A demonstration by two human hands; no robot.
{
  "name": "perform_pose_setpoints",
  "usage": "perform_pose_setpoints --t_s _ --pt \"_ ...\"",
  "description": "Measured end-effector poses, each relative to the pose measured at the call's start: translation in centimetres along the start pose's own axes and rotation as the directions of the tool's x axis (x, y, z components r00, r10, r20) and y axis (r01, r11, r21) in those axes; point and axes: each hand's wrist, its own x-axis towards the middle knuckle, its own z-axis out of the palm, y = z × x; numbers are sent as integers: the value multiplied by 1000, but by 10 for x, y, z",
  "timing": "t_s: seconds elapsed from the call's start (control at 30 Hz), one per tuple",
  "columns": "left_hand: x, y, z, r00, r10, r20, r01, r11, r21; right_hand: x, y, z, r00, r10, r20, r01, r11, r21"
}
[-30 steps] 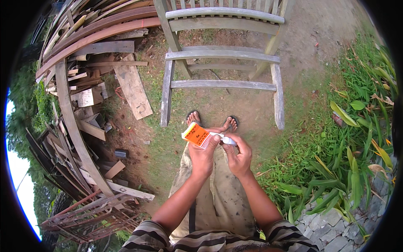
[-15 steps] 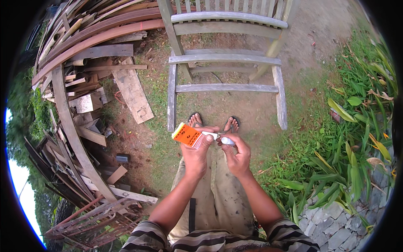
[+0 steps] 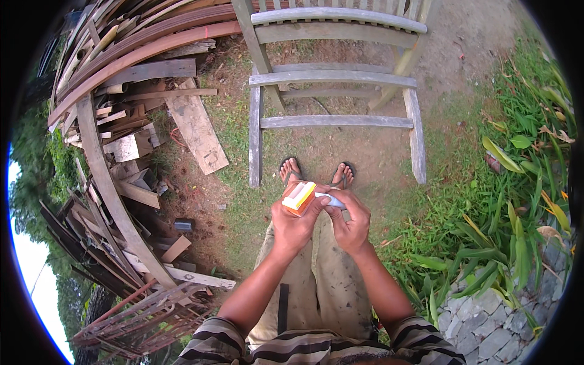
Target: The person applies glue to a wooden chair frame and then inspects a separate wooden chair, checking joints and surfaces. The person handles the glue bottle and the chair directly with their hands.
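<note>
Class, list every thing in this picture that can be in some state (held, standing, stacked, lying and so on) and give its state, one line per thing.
Orange box: held up in the left hand, end face toward the camera.
White tube: pinched in the right hand, its tip at the box.
Wooden chair: upright on the ground, unoccupied.
Planks: piled loosely at left.
Flat board: lying on the ground beside the pile.
</note>
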Motion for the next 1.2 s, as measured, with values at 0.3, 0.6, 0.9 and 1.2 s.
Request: perform_pose_setpoints --t_s 0.3,0.6,0.9,1.2 --pt "-3 10 -2 992 -116 49 121 986 -116 -18 -3 -1 974 210 88 -222 962 160" --pt "-7 13 -13 987 -148 66 153 984 -86 -16 -6 -1 991 108 82 -115 991 75" --pt "-15 3 -21 992 -123 22 124 988 -90 -17 -17 1 995 54 88 -57 998 32" --pt "-19 -7 -32 991 -91 95 106 980 -170 -30 -20 11 949 259 181 -292 939 182"
